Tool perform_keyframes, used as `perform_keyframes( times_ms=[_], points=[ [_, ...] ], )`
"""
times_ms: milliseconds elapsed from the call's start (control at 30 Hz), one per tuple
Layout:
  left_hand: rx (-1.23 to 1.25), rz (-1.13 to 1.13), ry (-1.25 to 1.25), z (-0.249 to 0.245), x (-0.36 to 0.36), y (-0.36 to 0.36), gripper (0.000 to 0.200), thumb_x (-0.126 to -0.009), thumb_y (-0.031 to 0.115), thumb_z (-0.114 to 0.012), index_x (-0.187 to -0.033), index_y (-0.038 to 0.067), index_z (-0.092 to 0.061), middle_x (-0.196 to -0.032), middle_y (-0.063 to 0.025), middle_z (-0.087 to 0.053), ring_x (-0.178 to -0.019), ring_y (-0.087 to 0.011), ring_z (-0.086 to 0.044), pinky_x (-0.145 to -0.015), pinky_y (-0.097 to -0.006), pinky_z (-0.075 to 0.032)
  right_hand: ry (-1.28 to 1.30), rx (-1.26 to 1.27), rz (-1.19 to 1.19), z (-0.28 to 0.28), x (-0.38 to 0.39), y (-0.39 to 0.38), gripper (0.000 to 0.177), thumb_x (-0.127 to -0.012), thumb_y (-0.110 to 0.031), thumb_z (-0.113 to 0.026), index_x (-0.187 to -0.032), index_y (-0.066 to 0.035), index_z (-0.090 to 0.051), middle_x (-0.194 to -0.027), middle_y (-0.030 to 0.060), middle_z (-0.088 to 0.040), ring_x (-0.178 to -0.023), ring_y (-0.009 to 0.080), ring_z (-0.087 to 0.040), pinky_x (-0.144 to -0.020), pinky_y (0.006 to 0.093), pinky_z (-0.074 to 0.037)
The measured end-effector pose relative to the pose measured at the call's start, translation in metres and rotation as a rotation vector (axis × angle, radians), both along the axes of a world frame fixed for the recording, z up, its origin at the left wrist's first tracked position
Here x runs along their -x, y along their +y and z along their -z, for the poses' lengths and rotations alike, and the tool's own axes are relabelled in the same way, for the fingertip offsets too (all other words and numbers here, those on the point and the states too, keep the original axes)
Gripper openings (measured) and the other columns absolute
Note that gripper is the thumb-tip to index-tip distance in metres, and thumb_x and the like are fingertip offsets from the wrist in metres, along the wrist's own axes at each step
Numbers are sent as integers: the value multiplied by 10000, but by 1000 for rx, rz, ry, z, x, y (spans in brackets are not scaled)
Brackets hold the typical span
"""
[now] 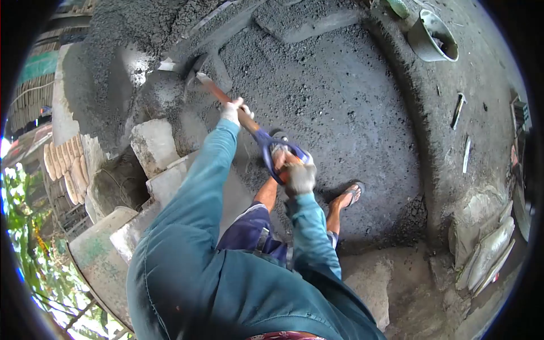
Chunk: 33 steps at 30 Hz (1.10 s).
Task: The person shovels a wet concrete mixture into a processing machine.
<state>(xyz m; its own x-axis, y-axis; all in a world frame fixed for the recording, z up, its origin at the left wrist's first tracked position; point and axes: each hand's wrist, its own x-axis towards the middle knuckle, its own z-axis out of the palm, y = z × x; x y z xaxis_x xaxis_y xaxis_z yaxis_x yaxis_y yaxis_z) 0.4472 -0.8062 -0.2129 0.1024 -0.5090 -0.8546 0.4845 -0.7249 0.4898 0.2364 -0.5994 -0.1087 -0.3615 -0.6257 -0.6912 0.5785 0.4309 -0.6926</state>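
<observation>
My left hand (235, 111), in a pale glove, is wrapped round the wooden shaft of a shovel (247, 122). At the shovel's blue and orange D-shaped handle, my right hand (301, 177) is closed in a gloved grip. The shaft slants up and left from the handle, and its blade end lies by the grey mix near a curved block. Dark, crumbly wet mix (272, 73) spreads over the grey floor beyond my hands. My feet, in flip-flops, stand on that floor below the shovel.
A metal bucket (429, 45) rests at the upper right, with a hammer (458, 111) below it. A raised curb (416, 113) runs along the right of the floor. Broken concrete blocks (154, 146) lie left, and stacked sacks (488, 255) lean at lower right.
</observation>
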Motion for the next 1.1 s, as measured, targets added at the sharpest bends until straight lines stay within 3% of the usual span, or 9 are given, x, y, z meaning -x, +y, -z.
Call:
perform_keyframes(
  times_ms=[33, 133, 233, 367, 467, 533, 800, 967, 1100],
  points=[
    [-125, -33, 157, 24, -5, 14, 180, -946, 179, -610, -829, 114, -489, -651, -52, -488, -513, -257, -516, -544, -491, -498, -195, -127, 145, 2, 5, 23, 293, -824, -61, -727, -1091, 13, -634, -850, 66, -664, -747, 145, -622, -667, 287, -504],
    [-187, 84, -46, 10, 33, 77, 153, -886, 98, -652, -888, 120, -501, -654, -43, -489, -500, -241, -516, -503, -448, -486, -472, -153, 266, 6, 17, 104, 100, -821, -57, -645, -879, 3, -590, -672, 66, -556, -493, 199, -535, -445, 355, -474],
    [-156, 93, -107, -7, 32, 93, 153, -861, 69, -667, -867, 75, -514, -660, -66, -505, -480, -254, -523, -455, -427, -491, -343, -179, 281, 12, -3, 134, 94, -785, -84, -627, -836, -11, -599, -659, 52, -548, -510, 179, -535, -449, 326, -466],
    [8, 177, -127, -28, -21, 24, 151, -878, 118, -663, -882, 45, -530, -619, -100, -541, -465, -288, -556, -449, -461, -496, -473, -154, 255, 2, -56, 61, 109, -813, -28, -663, -916, 2, -644, -705, 36, -588, -549, 152, -548, -477, 292, -451],
    [-26, 227, -280, -18, -82, -55, 162, -900, 188, -648, -890, 143, -493, -615, -27, -475, -503, -221, -499, -522, -454, -474, -348, -185, -105, -20, -97, -27, 153, -890, -112, -684, -995, -11, -638, -704, 58, -618, -536, 153, -607, -477, 311, -481],
    [-54, 226, -276, -11, -100, -78, 168, -905, 212, -645, -894, 183, -480, -649, -2, -475, -531, -200, -499, -519, -432, -448, -368, -177, 40, -45, -111, -47, 245, -857, -81, -716, -1050, 3, -592, -708, 68, -624, -469, 154, -586, -404, 302, -451],
    [-155, 214, -76, -33, 33, 7, 122, -886, 113, -592, -885, 156, -477, -626, -14, -470, -504, -226, -496, -556, -483, -454, -121, -146, 176, -46, -15, 41, 254, -789, -46, -724, -1021, 6, -636, -774, 71, -657, -663, 152, -643, -568, 278, -536],
    [-25, 199, -87, -17, 66, -35, 154, -877, 196, -623, -884, 182, -470, -672, 8, -474, -575, -194, -517, -648, -484, -469, 79, 36, 105, 1, 25, 14, 361, -775, -192, -785, -1027, 29, -651, -835, 51, -686, -741, 125, -645, -633, 279, -530],
    [33, 250, -62, -14, 95, -75, 201, -862, 146, -637, -890, 209, -449, -705, 18, -481, -601, -190, -527, -688, -483, -476, -156, 21, 241, -25, 50, -29, 345, -766, -161, -763, -1037, 11, -638, -823, 84, -670, -637, 148, -634, -557, 292, -521]
  ],
)
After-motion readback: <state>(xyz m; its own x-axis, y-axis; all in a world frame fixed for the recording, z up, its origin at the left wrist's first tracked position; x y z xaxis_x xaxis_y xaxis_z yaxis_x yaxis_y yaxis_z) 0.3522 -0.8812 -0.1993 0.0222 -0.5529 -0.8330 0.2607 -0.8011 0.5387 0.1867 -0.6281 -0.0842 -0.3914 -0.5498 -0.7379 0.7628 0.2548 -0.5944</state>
